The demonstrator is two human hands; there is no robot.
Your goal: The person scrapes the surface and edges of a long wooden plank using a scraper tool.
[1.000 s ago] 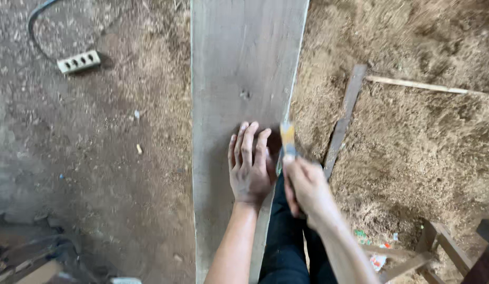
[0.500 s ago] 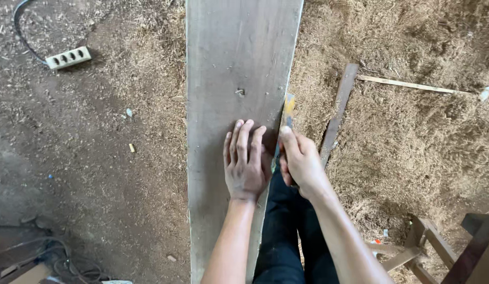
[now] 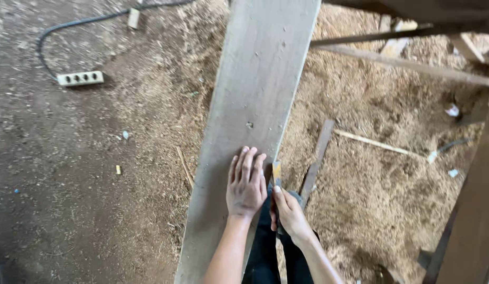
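Observation:
A long grey wooden plank runs from the top of the view down toward me. My left hand lies flat on it near its right edge, fingers spread and pointing away from me. My right hand is closed around a narrow flat tool with a yellowish tip. The tool is held upright against the plank's right edge, just beside my left hand. My dark trousers show below the hands.
Sawdust covers the floor on the right, with a dark slat and a thin pale stick lying in it. A white power strip with a black cable lies at upper left. Wooden beams stand at right.
The view has swung and pulled back, so the plank now looks slanted and more beams show at right. Both hands keep their hold at the plank's right edge.

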